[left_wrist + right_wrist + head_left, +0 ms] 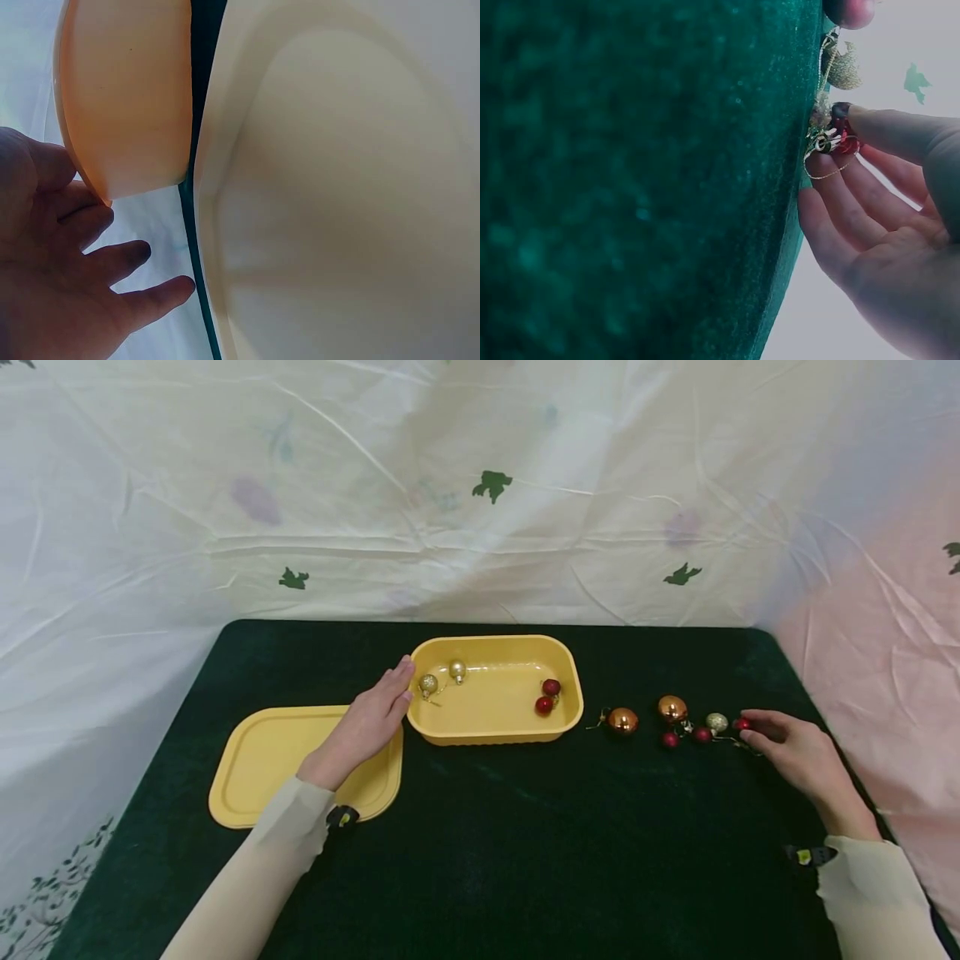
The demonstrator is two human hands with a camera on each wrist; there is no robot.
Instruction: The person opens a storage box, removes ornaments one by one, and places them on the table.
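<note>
My left hand (363,722) lies against the left end of a yellow plastic box (491,732), fingers fairly straight and touching its rim. Inside the box are two gold baubles (457,669) at the left and two red baubles (551,687) at the right. At the right of the table, my right hand (806,758) pinches a small red bauble (742,724) between thumb and fingers; its gold string loop (826,177) shows in the right wrist view. Just left of those fingertips is a glittery gold bauble (717,722), beside a red bauble (702,735).
Below my left forearm lies a yellow lid (277,760), partly covered by it. Two copper baubles (622,721) and another red bauble (670,740) rest between box and right hand. The dark green tabletop (480,860) ends at patterned white cloth (487,552) behind.
</note>
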